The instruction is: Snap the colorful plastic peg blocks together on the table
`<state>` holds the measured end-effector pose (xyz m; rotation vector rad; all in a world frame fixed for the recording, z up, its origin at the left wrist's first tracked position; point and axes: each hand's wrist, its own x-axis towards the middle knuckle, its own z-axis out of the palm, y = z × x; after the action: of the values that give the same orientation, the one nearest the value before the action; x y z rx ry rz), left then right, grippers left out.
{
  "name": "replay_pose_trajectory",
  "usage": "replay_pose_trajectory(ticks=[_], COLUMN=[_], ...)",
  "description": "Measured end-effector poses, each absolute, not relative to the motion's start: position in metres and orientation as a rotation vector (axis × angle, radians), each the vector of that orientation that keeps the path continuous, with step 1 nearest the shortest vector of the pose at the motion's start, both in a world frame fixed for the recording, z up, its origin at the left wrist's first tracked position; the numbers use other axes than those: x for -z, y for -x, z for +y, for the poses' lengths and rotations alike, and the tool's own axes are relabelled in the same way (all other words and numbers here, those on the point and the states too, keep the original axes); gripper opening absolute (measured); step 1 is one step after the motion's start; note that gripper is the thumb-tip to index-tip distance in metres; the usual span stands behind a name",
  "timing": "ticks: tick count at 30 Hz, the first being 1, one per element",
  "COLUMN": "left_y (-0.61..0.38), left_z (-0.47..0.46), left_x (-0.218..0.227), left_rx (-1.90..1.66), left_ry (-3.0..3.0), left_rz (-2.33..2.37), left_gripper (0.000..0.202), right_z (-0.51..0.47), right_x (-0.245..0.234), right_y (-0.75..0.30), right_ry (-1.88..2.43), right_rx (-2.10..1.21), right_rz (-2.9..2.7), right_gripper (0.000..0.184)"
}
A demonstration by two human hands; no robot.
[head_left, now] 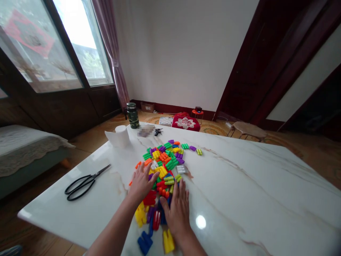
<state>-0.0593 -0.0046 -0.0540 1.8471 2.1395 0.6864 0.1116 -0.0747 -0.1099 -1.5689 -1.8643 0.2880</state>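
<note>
A heap of small plastic building pieces (163,164) in red, yellow, green, blue, purple and orange lies on a white marble table (239,192). My left hand (141,181) rests flat on the heap's left side with its fingers spread. On the near side of the heap my right hand (177,208) lies flat, fingers stretched forward over the pieces. Neither hand grips anything. More loose pieces, blue (145,242) and yellow (168,241), lie under and beside my wrists.
Black scissors (85,182) lie at the table's left. A paper roll (120,136) and a dark green bottle (132,115) stand at the far corner, keys (157,132) beside them. A bed (29,149) is at left, a stool (247,128) and red cushion (185,123) beyond.
</note>
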Motion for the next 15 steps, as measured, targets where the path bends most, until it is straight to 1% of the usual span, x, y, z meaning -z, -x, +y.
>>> replay_pose_trajectory(ticks=[3,5,7,8,10,12,15], left_y=[0.067,0.076,0.087,0.092,0.104,0.114,0.124], left_z=[-0.003,0.001,0.012,0.020,0.041,0.066,0.097], left_x=[0.056,0.056,0.056,0.056,0.057,0.061,0.070], left_rx=[-0.790,-0.868,-0.905,-0.900,-0.854,-0.801,-0.794], left_ry=[-1.885,-1.864,-1.807,-1.777,-1.729,-1.699,-1.720], left_rz=[2.145,2.161,2.188,2.194,2.185,2.147,2.061], left_gripper=[0.057,0.058,0.064,0.067,0.075,0.078,0.070], right_z=[-0.034,0.008,0.063,0.092,0.147,0.187,0.218], right_x=[0.090,0.079,0.071,0.069,0.069,0.071,0.074], right_y=[-0.128,-0.163,-0.201,-0.217,-0.235,-0.233,-0.204], right_ry=[1.505,1.546,1.736,1.856,2.004,1.978,1.811], right_rx=[-0.291,-0.163,-0.065,-0.099,-0.268,-0.398,-0.495], right_rz=[-1.853,-1.791,-1.633,-1.553,-1.469,-1.583,-1.899], right_gripper=[0.064,0.054,0.055,0.058,0.064,0.070,0.067])
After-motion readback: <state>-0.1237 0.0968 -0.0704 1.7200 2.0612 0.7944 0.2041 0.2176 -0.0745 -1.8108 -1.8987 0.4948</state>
